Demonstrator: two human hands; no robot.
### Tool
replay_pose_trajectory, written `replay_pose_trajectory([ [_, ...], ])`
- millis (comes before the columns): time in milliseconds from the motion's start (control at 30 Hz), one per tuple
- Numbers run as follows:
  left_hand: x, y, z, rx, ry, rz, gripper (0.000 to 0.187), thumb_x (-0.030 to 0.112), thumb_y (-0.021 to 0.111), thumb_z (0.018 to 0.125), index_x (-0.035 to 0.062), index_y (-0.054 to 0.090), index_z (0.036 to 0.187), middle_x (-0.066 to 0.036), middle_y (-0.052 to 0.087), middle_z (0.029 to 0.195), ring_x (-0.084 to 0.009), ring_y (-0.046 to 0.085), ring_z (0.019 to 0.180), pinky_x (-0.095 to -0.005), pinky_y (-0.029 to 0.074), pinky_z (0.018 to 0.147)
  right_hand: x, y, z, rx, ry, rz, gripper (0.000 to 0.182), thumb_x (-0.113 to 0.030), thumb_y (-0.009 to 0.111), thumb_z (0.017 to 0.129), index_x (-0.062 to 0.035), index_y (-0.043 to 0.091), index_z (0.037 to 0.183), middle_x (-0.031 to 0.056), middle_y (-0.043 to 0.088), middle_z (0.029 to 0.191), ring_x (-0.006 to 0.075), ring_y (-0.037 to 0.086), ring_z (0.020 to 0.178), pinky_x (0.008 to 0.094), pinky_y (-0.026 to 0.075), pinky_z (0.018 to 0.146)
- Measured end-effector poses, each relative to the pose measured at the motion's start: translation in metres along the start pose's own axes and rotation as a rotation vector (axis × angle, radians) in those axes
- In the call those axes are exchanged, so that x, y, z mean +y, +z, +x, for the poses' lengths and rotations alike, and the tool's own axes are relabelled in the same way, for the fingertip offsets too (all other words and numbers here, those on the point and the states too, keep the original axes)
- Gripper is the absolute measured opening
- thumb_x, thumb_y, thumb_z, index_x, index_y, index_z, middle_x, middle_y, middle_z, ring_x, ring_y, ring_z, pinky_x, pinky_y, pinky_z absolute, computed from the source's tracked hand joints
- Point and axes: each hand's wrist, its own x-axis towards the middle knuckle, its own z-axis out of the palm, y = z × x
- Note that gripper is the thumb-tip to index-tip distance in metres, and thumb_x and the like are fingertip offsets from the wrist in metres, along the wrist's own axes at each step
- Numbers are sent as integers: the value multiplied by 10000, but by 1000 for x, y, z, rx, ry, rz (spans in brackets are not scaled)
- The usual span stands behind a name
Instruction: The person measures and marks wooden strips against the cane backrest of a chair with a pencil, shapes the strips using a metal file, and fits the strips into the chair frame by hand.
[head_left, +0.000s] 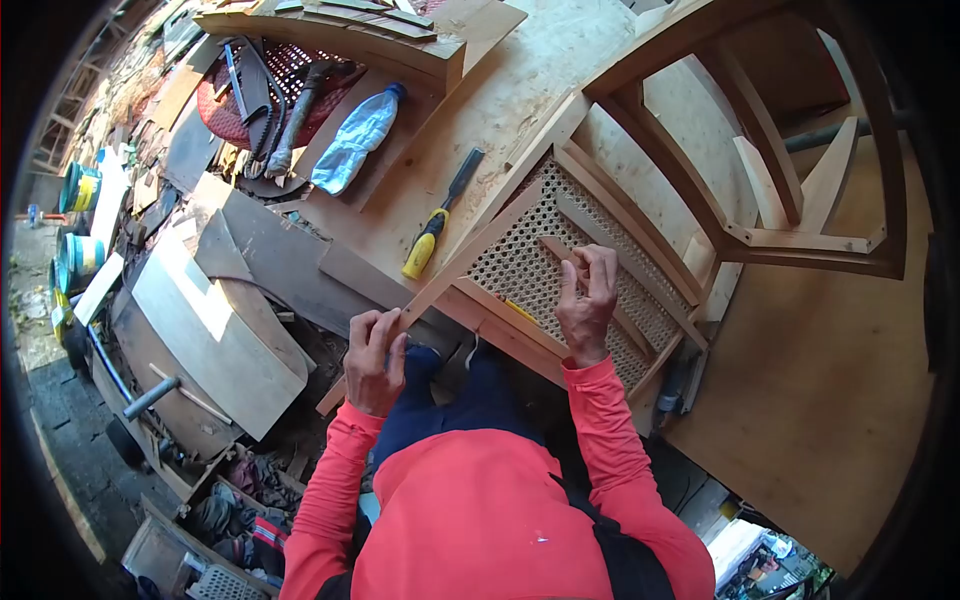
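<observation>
A wooden chair frame (pixel 730 185) with a woven cane panel (pixel 510 255) lies on the workbench in front of me. My left hand (pixel 375 360) is closed around a long thin wooden strip (pixel 435 288) that runs up along the panel's left edge. Over the cane, my right hand (pixel 588 298) pinches a short wooden piece (pixel 556 247) between thumb and fingers. Another loose strip (pixel 625 325) rests on the cane, and a yellow pencil (pixel 520 310) lies near the panel's lower edge. A chisel with a yellow handle (pixel 427 243) lies on the bench, left of the frame.
A plastic bottle (pixel 358 140) lies at the upper left, near a red woven seat (pixel 222 112) with a hammer (pixel 297 115) on it. Wood sheets (pixel 200 310) and scraps cover the left side. A brown board (pixel 800 380) stretches along the right.
</observation>
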Motion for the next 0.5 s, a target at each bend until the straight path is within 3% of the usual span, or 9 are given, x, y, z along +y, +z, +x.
replay_pose_trajectory([
  [33, -2, 6, -2, 12, 0, 14, 393, 10, 717, 961, 59, 673, 1348, -182, 606, 1177, -371, 708, 962, -425, 607, 803, 7, -8, 10, 39, -182, -177, 221, 28, 745, 932, -10, 644, 1124, 150, 619, 1071, 322, 676, 990, 460, 555, 870],
  [67, -2, 12, -4, 21, 4, 33, 397, 10, 711, 964, 66, 672, 1355, -182, 605, 1177, -376, 709, 964, -429, 609, 804, 21, -10, 13, 10, -141, -117, 273, 39, 768, 871, -10, 646, 1110, 178, 582, 1101, 385, 610, 1073, 496, 504, 941],
  [300, 10, 56, -11, 76, -18, 52, 401, 13, 692, 982, 116, 686, 1370, -171, 592, 1182, -370, 723, 973, -442, 618, 789, 58, -32, 27, 52, -178, -149, 248, 36, 777, 861, -10, 654, 1071, 154, 589, 1085, 367, 610, 1064, 493, 501, 930],
  [500, 24, 67, -14, 109, -35, 88, 435, -25, 676, 985, 128, 693, 1392, -156, 579, 1163, -326, 724, 948, -417, 612, 776, 75, -16, 97, 119, -409, -231, 306, -10, 817, 846, -41, 690, 1122, 129, 599, 1165, 347, 603, 1091, 487, 516, 963],
])
